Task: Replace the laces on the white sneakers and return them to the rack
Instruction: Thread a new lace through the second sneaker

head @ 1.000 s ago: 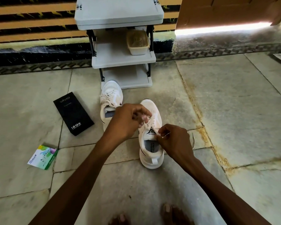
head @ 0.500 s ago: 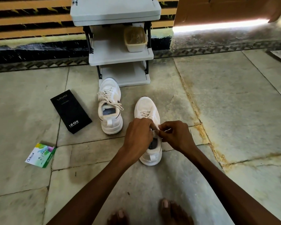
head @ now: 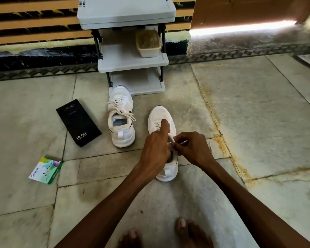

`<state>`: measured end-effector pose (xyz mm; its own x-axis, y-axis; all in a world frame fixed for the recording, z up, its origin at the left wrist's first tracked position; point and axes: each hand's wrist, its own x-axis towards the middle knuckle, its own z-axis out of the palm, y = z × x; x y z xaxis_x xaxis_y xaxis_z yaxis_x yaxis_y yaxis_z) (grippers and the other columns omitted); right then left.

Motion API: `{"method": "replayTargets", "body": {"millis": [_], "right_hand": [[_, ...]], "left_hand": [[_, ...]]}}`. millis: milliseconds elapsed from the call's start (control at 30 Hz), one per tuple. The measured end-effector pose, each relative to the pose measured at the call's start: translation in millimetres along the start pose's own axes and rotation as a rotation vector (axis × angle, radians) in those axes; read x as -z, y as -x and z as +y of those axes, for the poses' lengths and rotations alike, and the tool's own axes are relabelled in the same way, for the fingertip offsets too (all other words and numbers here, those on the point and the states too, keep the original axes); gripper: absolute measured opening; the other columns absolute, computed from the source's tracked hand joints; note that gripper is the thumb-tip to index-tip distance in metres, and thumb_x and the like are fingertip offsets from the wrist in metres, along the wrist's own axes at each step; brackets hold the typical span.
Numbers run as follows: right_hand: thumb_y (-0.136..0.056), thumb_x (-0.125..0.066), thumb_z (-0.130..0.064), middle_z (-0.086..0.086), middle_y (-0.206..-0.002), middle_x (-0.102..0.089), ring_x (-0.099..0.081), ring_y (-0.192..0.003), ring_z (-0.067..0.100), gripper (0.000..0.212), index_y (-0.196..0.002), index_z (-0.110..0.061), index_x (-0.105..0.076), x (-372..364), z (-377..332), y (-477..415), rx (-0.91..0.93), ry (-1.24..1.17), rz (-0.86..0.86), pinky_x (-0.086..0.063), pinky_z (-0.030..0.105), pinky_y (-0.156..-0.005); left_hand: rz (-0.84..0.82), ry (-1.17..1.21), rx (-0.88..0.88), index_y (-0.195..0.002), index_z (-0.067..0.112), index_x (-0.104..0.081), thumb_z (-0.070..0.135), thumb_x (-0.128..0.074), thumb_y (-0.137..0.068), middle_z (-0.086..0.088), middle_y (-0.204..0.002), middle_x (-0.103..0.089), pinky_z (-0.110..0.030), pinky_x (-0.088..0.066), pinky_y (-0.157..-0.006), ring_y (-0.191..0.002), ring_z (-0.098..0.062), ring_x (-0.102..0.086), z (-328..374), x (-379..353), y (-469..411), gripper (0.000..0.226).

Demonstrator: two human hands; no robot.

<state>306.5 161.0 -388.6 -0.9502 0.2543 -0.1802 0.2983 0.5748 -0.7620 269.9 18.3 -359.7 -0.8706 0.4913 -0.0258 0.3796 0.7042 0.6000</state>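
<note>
— Hands first: what do we have?
— Our right hand (head: 193, 149) pinches the flat white lace (head: 170, 139) between thumb and fingertips. Our left hand (head: 156, 153) lays a straight forefinger on the white mesh sneaker (head: 159, 113) beneath that pinch; we cannot tell whether its curled fingers hold the lace.
— And around the pinch?
— Left of it stands the second white laced sneaker (head: 121, 122); beyond both, the grey plastic shoe rack (head: 125, 59).

I get dim, flat indoor light; a blown-out daylight strip (head: 240, 29) glares under the door (head: 240, 9), top right. The near white sneaker (head: 161, 113) looks washed out; frame edges bend and smear.
</note>
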Motion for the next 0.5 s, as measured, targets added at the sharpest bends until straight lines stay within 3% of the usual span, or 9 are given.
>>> {"method": "replayTargets", "body": {"millis": [200, 333, 500], "right_hand": [[-0.081, -0.079, -0.026, -0.002, -0.084, -0.072, -0.069, -0.069, 0.008, 0.019, -0.094, -0.013, -0.074, -1.0, -6.0, 2.1, 0.022, 0.025, 0.006, -0.056, 0.024, -0.07], [-0.088, -0.072, -0.018, -0.002, -0.083, -0.072, -0.071, -0.066, 0.011, 0.005, -0.092, -0.014, -0.073, 2.5, -4.5, 1.8, 0.017, -0.051, -0.018, -0.062, 0.036, -0.069], [-0.083, -0.077, -0.011, -0.005, -0.076, -0.071, -0.07, -0.06, 0.011, 0.01, -0.078, -0.018, -0.072, -1.7, -4.6, 3.2, 0.016, -0.139, 0.069, -0.061, 0.043, -0.064]], "left_hand": [[0.015, -0.025, 0.05, -0.128, 0.012, -0.035, 0.012, -0.052, -0.09, -0.003, -0.083, -0.06, -0.021, -0.033, -0.057, -0.063, -0.016, -0.052, 2.9, -1.7, -4.1, 0.042], [0.053, -0.105, 0.108, -0.134, 0.011, -0.033, 0.014, -0.054, -0.09, -0.008, -0.098, -0.067, -0.03, -0.042, -0.068, -0.087, -0.026, -0.065, 17.3, -3.4, -1.0, 0.048], [-0.055, 0.192, 0.392, -0.137, 0.016, -0.038, 0.012, -0.06, -0.087, -0.013, -0.122, -0.061, -0.031, -0.043, -0.081, -0.11, -0.031, -0.059, 18.4, 4.6, -6.8, 0.055]]}}
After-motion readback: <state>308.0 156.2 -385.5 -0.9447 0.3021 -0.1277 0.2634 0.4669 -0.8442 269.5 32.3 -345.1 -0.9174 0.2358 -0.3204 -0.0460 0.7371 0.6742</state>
